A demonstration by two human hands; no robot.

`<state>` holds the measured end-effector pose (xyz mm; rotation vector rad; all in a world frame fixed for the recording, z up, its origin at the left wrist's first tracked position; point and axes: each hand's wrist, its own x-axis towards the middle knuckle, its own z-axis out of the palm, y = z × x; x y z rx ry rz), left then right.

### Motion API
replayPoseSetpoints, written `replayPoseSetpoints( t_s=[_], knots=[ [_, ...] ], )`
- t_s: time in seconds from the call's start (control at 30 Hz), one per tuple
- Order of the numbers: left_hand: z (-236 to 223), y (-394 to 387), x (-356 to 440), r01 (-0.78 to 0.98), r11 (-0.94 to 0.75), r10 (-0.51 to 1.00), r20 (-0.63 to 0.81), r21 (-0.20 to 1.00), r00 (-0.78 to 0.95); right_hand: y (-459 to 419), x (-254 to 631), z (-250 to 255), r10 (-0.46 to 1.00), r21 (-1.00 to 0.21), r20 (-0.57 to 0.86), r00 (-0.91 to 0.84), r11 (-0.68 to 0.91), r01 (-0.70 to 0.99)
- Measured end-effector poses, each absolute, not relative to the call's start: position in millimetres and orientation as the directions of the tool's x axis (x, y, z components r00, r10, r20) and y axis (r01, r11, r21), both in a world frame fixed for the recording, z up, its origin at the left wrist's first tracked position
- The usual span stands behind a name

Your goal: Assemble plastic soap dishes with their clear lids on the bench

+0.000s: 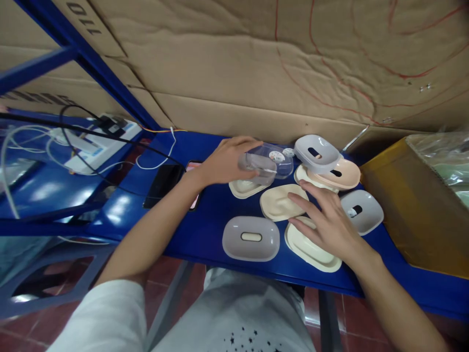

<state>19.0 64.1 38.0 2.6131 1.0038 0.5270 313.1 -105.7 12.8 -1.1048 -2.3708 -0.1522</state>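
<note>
My left hand [229,159] grips a clear plastic lid [266,167] at the back of the blue table, thumb and fingers on its near left side. Another clear lid with a round sticker [276,156] lies against it, and a cream tray [244,189] shows below. My right hand [330,222] is open, fingers spread over a cream tray [311,249] and by the edge of a second, smaller-looking cream tray [276,208]; whether it touches them I cannot tell. Nearest me lies a grey soap dish [234,247] with a cream bar in its slot.
At the back right, a grey slotted dish [326,146] rests on a peach one [350,176]. Another grey dish [372,215] lies beside a cardboard box [421,205]. Phones [164,183], cables and a power strip [98,151] are to the left. A cardboard wall [220,73] stands behind.
</note>
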Motion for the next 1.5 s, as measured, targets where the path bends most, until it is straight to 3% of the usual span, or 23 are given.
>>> replayPoseSetpoints(
  t_s=[0.13, 0.37, 0.67, 1.1, 1.37, 1.5],
  knots=[
    [38, -25, -11, 0.554, -0.712, 0.696, 0.33, 0.431, 0.638, -114, 308, 17, 0.662, -0.161, 0.515, -0.545, 0.699, 0.697],
    [2, -129, -42, 0.584, -0.566, 0.818, 0.308, 0.582, 0.486, -130, 285, 13, 0.591, -0.177, 0.397, -0.702, 0.8, 0.573],
    [-25, -133, -48, 0.542, -0.539, 0.799, 0.188, 0.645, 0.571, -130, 280, -2, 0.57, -0.081, 0.268, -0.777, 0.817, 0.571],
    [-34, -139, -57, 0.553, -0.632, 0.754, 0.264, 0.543, 0.602, -138, 273, 5, 0.481, 0.048, 0.321, -0.816, 0.852, 0.522],
    [-40, -142, -55, 0.55, -0.626, 0.766, 0.303, 0.552, 0.567, -137, 271, 2, 0.514, 0.001, 0.296, -0.805, 0.842, 0.539],
    [-40, -138, -51, 0.567, -0.612, 0.777, 0.285, 0.552, 0.562, -130, 274, 0, 0.542, -0.1, 0.314, -0.78, 0.836, 0.54]
  ],
)
